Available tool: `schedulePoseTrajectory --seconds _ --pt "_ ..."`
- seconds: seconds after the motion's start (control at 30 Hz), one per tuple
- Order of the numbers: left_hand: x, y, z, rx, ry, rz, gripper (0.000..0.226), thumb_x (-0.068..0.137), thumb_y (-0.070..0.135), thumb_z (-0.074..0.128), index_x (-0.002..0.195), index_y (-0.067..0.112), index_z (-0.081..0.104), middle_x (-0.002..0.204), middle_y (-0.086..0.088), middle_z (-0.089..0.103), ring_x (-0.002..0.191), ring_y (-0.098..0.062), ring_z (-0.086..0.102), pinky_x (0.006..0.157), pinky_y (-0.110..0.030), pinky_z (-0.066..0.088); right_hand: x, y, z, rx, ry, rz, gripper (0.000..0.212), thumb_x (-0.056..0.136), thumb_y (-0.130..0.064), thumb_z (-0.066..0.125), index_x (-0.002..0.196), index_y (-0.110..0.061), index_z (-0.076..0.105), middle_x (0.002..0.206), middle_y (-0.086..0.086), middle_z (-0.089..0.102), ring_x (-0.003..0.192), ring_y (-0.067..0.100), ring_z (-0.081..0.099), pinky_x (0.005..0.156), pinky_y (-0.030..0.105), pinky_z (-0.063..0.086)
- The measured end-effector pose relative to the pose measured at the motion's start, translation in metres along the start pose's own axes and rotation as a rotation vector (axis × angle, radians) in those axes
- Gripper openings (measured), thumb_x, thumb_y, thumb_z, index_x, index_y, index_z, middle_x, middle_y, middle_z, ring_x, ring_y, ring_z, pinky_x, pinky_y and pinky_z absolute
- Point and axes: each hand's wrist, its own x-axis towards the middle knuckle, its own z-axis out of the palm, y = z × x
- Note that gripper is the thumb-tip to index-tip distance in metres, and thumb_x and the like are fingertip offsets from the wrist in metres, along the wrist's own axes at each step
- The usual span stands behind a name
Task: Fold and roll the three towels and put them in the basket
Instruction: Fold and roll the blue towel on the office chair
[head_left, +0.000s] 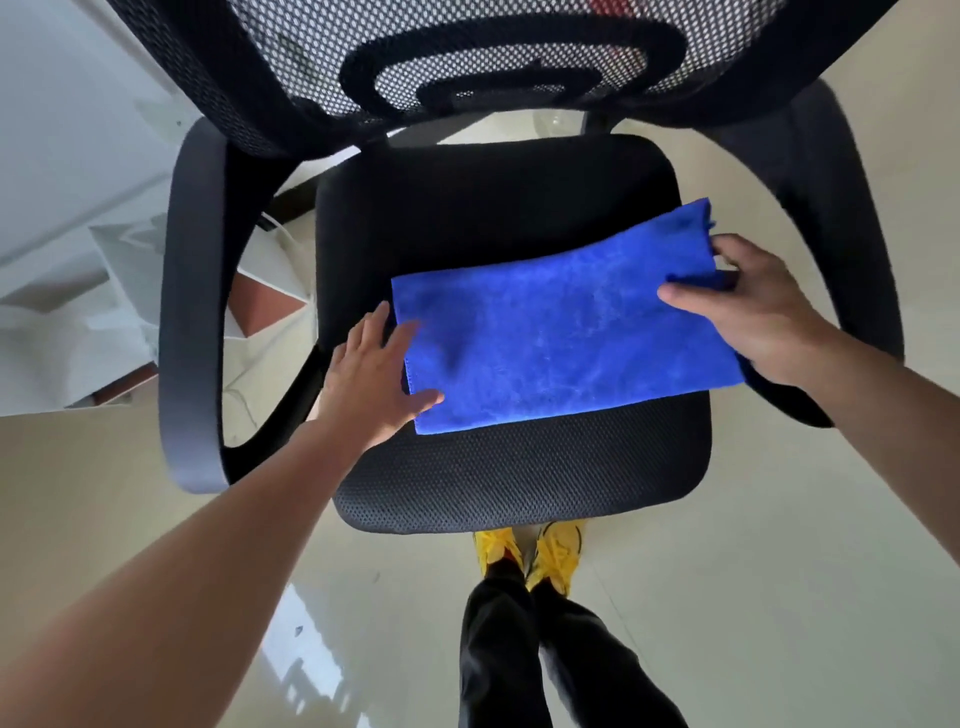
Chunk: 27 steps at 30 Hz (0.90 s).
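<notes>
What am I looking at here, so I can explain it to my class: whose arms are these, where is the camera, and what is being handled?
No machine here: a person wears one wide-angle camera on the head, looking down, so both arms reach in from below. A blue towel lies spread on the black seat of an office chair. The left hand rests with straight fingers on the towel's left edge; the right hand grips its right edge. Yellow shoes show below the seat. No basket or other towel is in view.
</notes>
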Motion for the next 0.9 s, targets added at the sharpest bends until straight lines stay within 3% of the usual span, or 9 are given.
schedulePoseTrajectory --seconds 0.13,0.2,0.3,0.53,0.63,0.7,0.77,0.83,0.9 --pt "-0.011 -0.005 -0.008 -0.262 0.171 -0.258 0.056 0.085 0.032 0.064 0.135 0.014 0.047 0.137 -0.012 0.044 0.126 -0.032 0.043 0.097 -0.045 0.040 -0.017 -0.034 0.059 -0.210 -0.076 -0.169 0.045 0.079 -0.025 0.074 0.119 -0.023 0.052 0.092 -0.007 0.067 0.081 0.010 0.064 0.073 0.021 0.047" --pt "-0.017 -0.010 -0.011 -0.336 0.170 -0.352 0.050 0.087 0.028 0.062 0.133 0.013 0.049 0.127 -0.012 0.050 0.118 -0.032 0.049 0.092 -0.040 0.041 -0.023 -0.043 0.105 -0.305 -0.105 -0.211 0.049 0.083 -0.025 0.069 0.127 -0.021 0.045 0.080 -0.004 0.062 0.072 0.015 0.060 0.067 0.026 0.046" --pt "-0.024 -0.024 -0.017 -0.375 0.135 -0.425 0.047 0.087 0.024 0.060 0.132 0.012 0.051 0.122 -0.013 0.053 0.112 -0.032 0.053 0.090 -0.035 0.040 -0.026 -0.046 0.168 -0.426 -0.155 -0.219 0.048 0.090 -0.023 0.060 0.132 -0.020 0.037 0.067 -0.006 0.052 0.067 0.022 0.055 0.058 0.031 0.039" --pt "-0.028 -0.035 -0.024 -0.414 0.191 -0.444 0.042 0.088 0.022 0.057 0.129 0.013 0.053 0.121 -0.010 0.054 0.107 -0.028 0.054 0.083 -0.030 0.039 -0.022 -0.035 0.241 -0.591 -0.258 -0.189 0.063 0.090 -0.028 0.061 0.141 -0.014 0.027 0.108 0.014 0.063 0.101 0.037 0.058 0.074 0.037 0.043" --pt "-0.029 -0.035 -0.026 -0.416 0.202 -0.475 0.041 0.089 0.020 0.055 0.129 0.013 0.052 0.124 -0.009 0.052 0.106 -0.027 0.054 0.079 -0.028 0.038 -0.023 -0.035 0.230 -0.381 -0.332 -0.110 0.068 0.088 -0.033 0.063 0.145 -0.019 0.030 0.108 0.010 0.066 0.099 0.030 0.062 0.083 0.042 0.052" --pt "-0.030 -0.031 -0.028 -0.350 0.255 -0.411 0.039 0.090 0.018 0.055 0.128 0.012 0.053 0.126 -0.009 0.050 0.109 -0.028 0.052 0.082 -0.033 0.042 -0.015 -0.032 0.208 -0.170 -0.205 -0.095 0.047 0.091 -0.026 0.060 0.136 -0.019 0.046 0.099 0.005 0.067 0.086 0.024 0.068 0.069 0.041 0.058" --pt "-0.028 -0.018 -0.028 -0.206 0.313 -0.169 0.038 0.089 0.018 0.055 0.127 0.010 0.055 0.133 -0.010 0.048 0.118 -0.030 0.047 0.090 -0.040 0.043 0.001 -0.032 0.185 -0.020 -0.076 -0.045 0.029 0.092 -0.018 0.057 0.120 -0.016 0.057 0.092 0.004 0.066 0.071 0.018 0.070 0.058 0.035 0.058" --pt "-0.018 -0.001 -0.022 -0.053 0.217 0.108 0.049 0.089 0.027 0.058 0.135 0.013 0.050 0.148 -0.011 0.037 0.136 -0.030 0.033 0.103 -0.041 0.035 0.019 -0.034 0.170 0.138 -0.138 0.104 0.015 0.090 -0.011 0.059 0.103 -0.015 0.062 0.084 0.004 0.067 0.062 0.013 0.070 0.053 0.027 0.056" --pt "-0.004 0.011 -0.014 0.105 0.030 0.223 0.074 0.085 0.046 0.061 0.147 0.019 0.031 0.160 -0.009 0.013 0.148 -0.025 0.010 0.114 -0.040 0.020 0.038 -0.039 0.160 0.269 -0.246 0.243 0.008 0.091 -0.010 0.059 0.091 -0.016 0.064 0.083 0.004 0.069 0.073 0.016 0.071 0.060 0.026 0.057"
